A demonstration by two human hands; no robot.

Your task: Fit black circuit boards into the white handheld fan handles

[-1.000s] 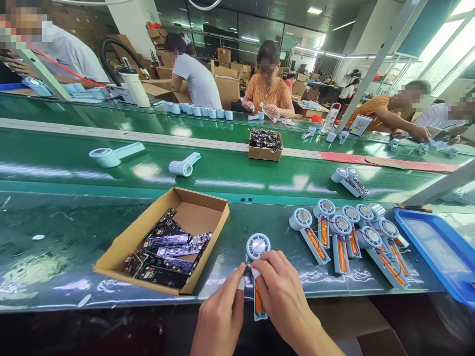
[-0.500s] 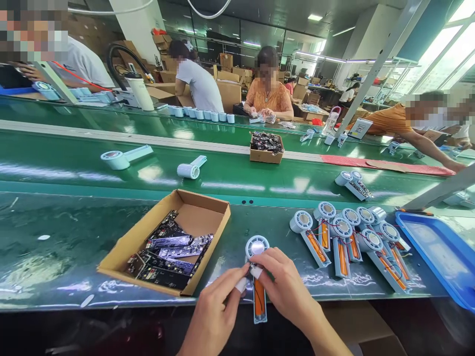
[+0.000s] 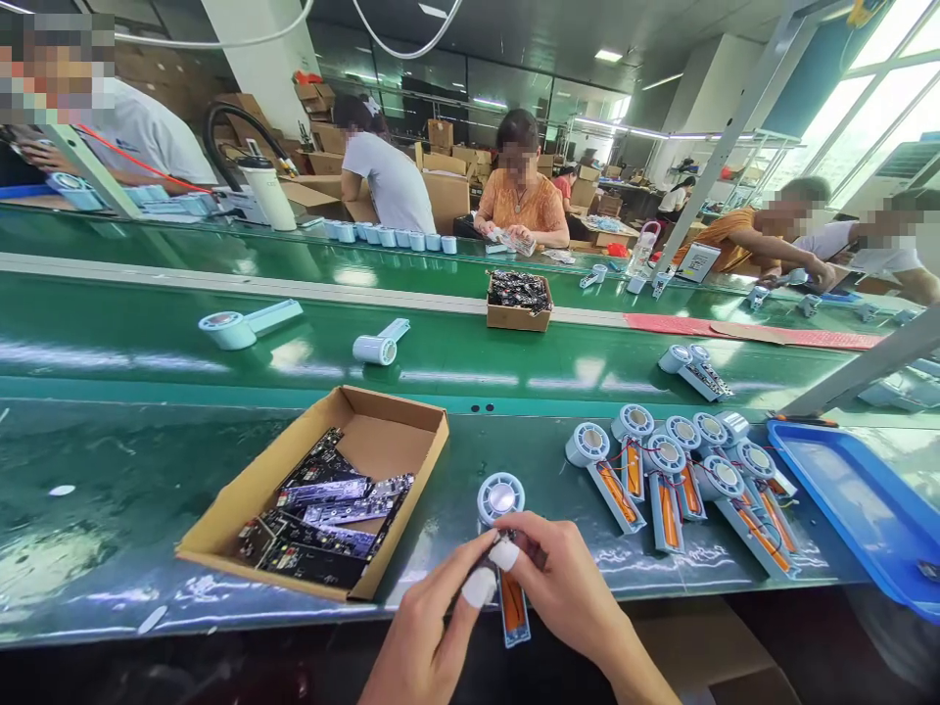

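A light-blue handheld fan body [image 3: 502, 497] lies at the bench's front edge, its round head away from me. An orange-wrapped strip [image 3: 512, 602] shows inside its open handle, which juts past the edge. Over the handle's upper end, my left hand [image 3: 439, 617] and my right hand [image 3: 562, 578] meet with fingertips pinched around a small dark part [image 3: 503, 537]. Fingers cover most of that part, so its kind is unclear. Both thumbs wear white coverings. Left of them stands a cardboard tray [image 3: 220, 560] with black circuit boards [image 3: 323, 529].
Several opened fan bodies [image 3: 667, 490] with red wires lie to the right, beside a blue tray [image 3: 844, 470]. Two fan bodies [image 3: 376, 349] rest on the green conveyor [image 3: 455, 357]. A box of dark parts [image 3: 518, 315] stands farther back. Co-workers sit across.
My hands have turned slightly, with the left thumb lower and farther from the right. The view has shifted a little. At the far right, a co-worker's outstretched arm has drawn back.
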